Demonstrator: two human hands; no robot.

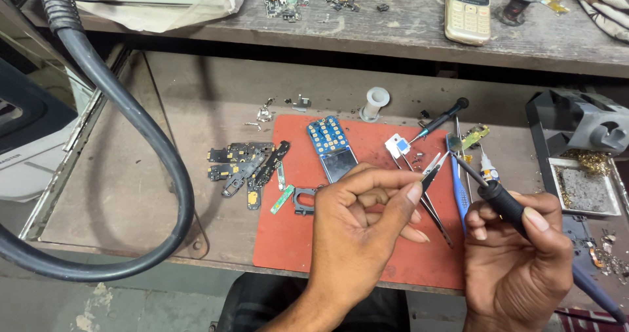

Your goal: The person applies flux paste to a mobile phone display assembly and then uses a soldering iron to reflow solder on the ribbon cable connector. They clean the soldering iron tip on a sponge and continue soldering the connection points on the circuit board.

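Head view: the left hand [363, 224] pinches a pair of tweezers [434, 165] between thumb and fingers, tips raised over the red mat [288, 240] on the worktop [131, 188]. The right hand [517, 260] is clamped round a soldering iron [495, 194], its tip just beside the tweezer points — both above the mat's right edge. An opened phone board [332, 147] lies flat further back on the mat.

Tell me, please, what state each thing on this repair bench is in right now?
Left hand: fingers pinched on tweezers.
Right hand: gripping soldering iron, tip near the tweezers' points.
Opened phone: dismantled, flat on red mat, keypad board exposed.
Circuit boards: loose, beside the mat.
Candybar phone: assembled, on upper shelf.
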